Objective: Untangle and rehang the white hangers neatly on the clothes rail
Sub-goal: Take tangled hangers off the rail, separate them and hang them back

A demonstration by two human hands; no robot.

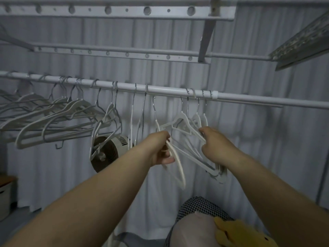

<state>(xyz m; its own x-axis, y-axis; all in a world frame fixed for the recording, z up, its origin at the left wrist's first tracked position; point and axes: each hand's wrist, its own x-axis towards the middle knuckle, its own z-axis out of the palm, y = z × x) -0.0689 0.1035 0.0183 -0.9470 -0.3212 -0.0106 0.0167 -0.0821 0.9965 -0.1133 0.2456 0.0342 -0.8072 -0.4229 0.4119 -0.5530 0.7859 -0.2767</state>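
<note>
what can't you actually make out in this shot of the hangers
Head view, right hand: its own back hides the fingers, so which of the tangled hangers it grips is unclear.
Head view, held hanger in the left hand: lower end motion-blurred.
Head view, leftmost hangers: cut off by the frame edge.

Looks like a home laundry or wardrobe corner. Told by a white clothes rail (169, 90) strung with plain white hangers (178, 164), perforated drying bars (124, 10) overhead, a pleated white curtain (249, 139) close behind, a small round fan (108, 150) lower down, a storage box (4, 196) at far left, and a yellow duck plush (236, 232) at the bottom edge.
</note>
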